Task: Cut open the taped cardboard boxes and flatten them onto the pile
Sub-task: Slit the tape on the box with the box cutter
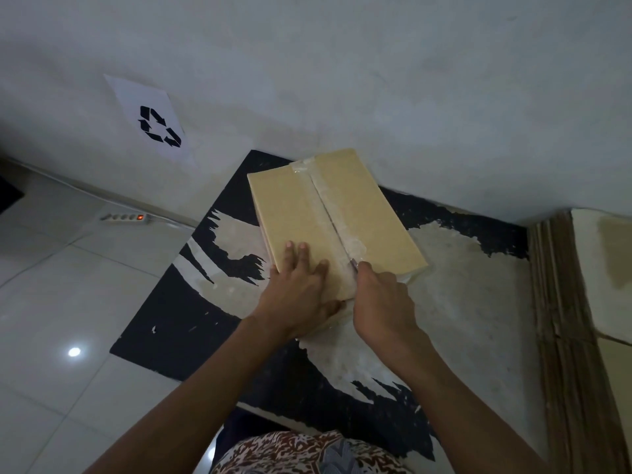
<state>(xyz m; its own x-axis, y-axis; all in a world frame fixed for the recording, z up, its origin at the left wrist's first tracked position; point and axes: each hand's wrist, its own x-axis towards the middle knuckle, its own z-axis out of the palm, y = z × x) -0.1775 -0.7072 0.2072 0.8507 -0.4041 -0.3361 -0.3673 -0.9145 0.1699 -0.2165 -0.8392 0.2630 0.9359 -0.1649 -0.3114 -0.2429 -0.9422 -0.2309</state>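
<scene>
A worn black mat [178, 336] on the floor carries the taped cardboard box [290, 213], with the pile [561, 302] of flattened cardboard seen on edge at the right. The box's long axis and its tape seam [325, 206] run from near to far, directly away from the right hand [383, 302]. The left hand [301, 295] is pressed flat with straight fingers on the near left flap; the right hand is curled around a cutter [354, 265], tip set at the seam's near end.

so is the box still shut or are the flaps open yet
Shut: both top flaps of the box lie flat, clear tape along their seam. The right hand holds a cutter at its near end.
</scene>
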